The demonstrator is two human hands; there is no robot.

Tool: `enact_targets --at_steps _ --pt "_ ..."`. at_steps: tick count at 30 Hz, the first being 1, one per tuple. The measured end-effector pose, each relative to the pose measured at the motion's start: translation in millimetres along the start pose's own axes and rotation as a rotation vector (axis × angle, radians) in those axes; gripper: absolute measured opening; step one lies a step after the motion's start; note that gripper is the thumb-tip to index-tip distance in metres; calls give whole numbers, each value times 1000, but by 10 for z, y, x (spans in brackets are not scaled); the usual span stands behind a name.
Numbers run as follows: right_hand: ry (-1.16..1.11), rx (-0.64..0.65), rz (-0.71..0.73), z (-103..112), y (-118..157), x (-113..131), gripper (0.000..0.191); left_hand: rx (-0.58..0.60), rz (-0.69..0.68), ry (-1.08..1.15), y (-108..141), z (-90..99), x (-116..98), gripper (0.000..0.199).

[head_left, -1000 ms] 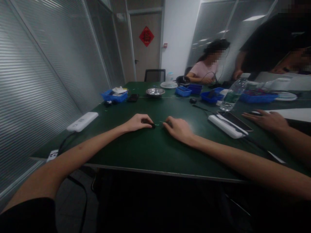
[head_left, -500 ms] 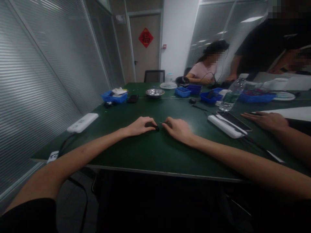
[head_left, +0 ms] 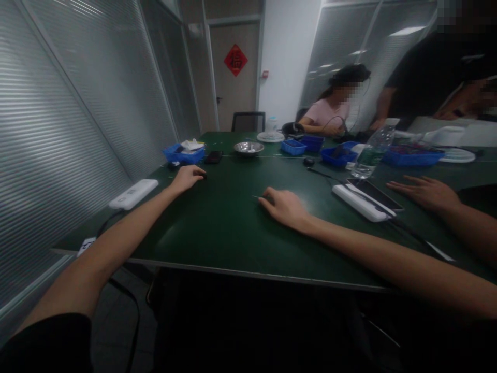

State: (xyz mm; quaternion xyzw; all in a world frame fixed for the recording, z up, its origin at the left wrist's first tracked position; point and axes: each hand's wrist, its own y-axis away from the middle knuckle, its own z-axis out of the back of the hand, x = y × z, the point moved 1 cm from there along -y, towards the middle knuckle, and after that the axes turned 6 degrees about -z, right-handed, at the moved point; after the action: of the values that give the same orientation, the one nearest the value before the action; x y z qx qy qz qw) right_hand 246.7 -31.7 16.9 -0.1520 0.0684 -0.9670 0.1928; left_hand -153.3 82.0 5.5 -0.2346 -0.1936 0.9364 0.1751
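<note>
Left hand nearer bin with paper

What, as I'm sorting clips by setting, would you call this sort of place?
Probably an office or meeting room, perhaps used as a shared workspace: there is a big green table with power strips on it, and slatted blinds line the left side.

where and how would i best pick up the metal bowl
Probably pinch the near edge of the metal bowl, coming from the side facing the camera wearer: its shallow, flared wall offers a rim to grip. It sits upright with small white pieces inside, so keep it level. The black phone-like object lies to its left.
</note>
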Motion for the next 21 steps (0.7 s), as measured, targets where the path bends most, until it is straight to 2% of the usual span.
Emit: enact_targets --at_steps 3,7,21 --pt "2 -3 9 -3 -5 -6 35 -23 132 -58 26 161 310 23" --pt "1 7 14 -5 -12 -14 35 -48 204 -103 61 287 517 24" --pt "13 18 16 -17 -14 -17 35 -51 187 -162 43 251 716 27"
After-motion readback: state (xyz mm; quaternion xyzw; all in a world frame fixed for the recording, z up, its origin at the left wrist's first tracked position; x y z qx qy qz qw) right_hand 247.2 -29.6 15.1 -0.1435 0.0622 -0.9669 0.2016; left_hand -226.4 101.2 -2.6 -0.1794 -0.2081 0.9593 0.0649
